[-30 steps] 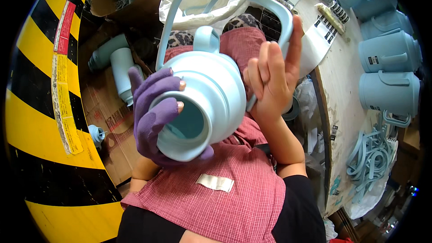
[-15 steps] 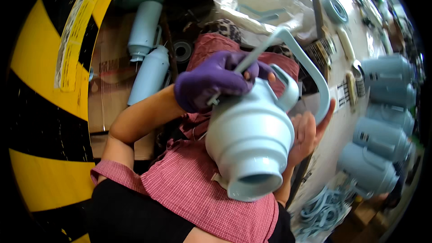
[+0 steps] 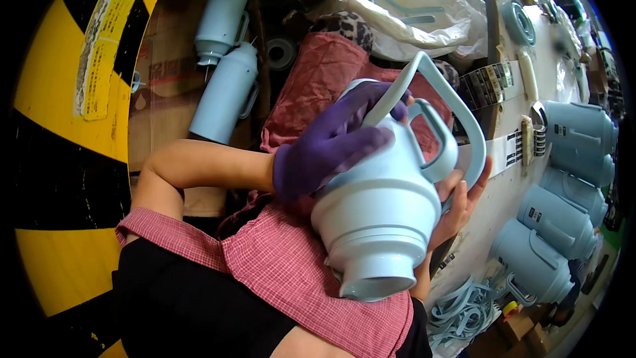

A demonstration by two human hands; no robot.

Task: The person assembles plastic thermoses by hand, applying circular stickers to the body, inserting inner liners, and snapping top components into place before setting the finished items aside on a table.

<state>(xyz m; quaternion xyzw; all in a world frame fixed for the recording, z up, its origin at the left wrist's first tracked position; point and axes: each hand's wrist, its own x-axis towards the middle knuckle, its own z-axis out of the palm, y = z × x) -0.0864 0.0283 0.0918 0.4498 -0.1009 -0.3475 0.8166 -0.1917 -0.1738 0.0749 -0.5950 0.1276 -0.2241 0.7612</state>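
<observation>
Jug point(image 3: 377, 215) tilted before me, neck towards my body: my gloved left hand's point(image 3: 324, 149) fingers grip the hoop point(image 3: 458, 100), seemingly to control it; my right hand point(image 3: 460, 207) (closure hidden, I cannot tell) apparently steadies the far side.

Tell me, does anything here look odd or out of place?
Nothing looks clearly spilled or broken. At the lower right, pale blue loops lie in a tangled heap, untidy beside the lined-up jugs. Only the left hand wears a glove; the right hand is bare.
</observation>
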